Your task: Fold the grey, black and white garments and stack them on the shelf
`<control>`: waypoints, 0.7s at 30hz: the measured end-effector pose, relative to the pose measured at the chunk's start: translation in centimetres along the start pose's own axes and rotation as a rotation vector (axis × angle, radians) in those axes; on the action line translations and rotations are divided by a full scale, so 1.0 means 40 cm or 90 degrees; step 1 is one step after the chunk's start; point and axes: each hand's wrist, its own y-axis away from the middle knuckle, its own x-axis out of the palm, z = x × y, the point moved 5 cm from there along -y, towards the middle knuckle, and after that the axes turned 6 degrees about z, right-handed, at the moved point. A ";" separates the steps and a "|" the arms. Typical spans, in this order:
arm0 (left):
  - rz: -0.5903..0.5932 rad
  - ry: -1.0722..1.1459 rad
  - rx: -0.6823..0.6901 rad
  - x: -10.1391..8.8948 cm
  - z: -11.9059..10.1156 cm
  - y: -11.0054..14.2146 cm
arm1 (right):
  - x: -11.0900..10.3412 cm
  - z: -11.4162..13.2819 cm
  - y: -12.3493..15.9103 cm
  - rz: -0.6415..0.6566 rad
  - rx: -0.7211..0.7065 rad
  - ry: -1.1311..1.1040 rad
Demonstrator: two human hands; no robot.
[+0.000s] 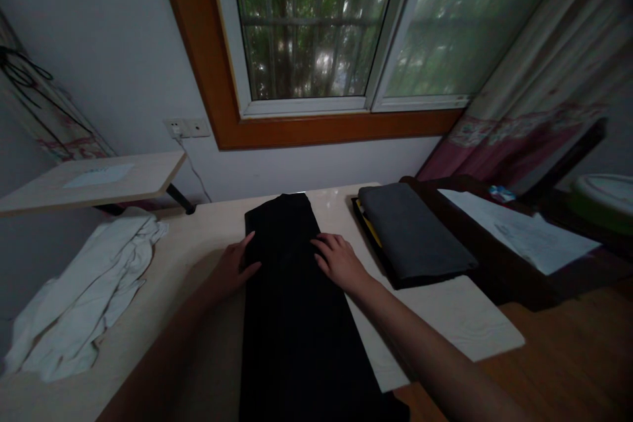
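A long black garment [291, 316], perhaps folded trousers, lies lengthwise on the pale table [198, 264] and runs down past the lower edge of the view. My left hand [232, 269] rests at its left edge, thumb and fingers apart. On the opposite edge lies my right hand [340, 260], fingers spread and touching the cloth. Neither hand grips anything that I can see. The garment's dark folds are hard to make out.
Right of the garment lies a stack of folded clothes [415, 231], grey on top. A crumpled white cloth [93, 297] is at the left, below a small raised shelf [133, 175]. Behind the table stand the wall and a window [316, 26]. A paper sheet [524, 231] lies on dark furniture at right.
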 end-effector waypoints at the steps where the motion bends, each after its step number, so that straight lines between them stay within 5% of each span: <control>1: -0.004 -0.030 0.011 0.001 0.001 -0.003 | 0.000 0.000 0.002 0.001 -0.001 0.003; 8: 0.007 -0.136 0.066 -0.010 -0.011 -0.012 | 0.006 -0.010 -0.016 -0.007 -0.001 0.015; 21: -0.036 -0.195 0.007 -0.007 0.013 -0.058 | 0.019 -0.001 -0.069 -0.035 0.015 0.062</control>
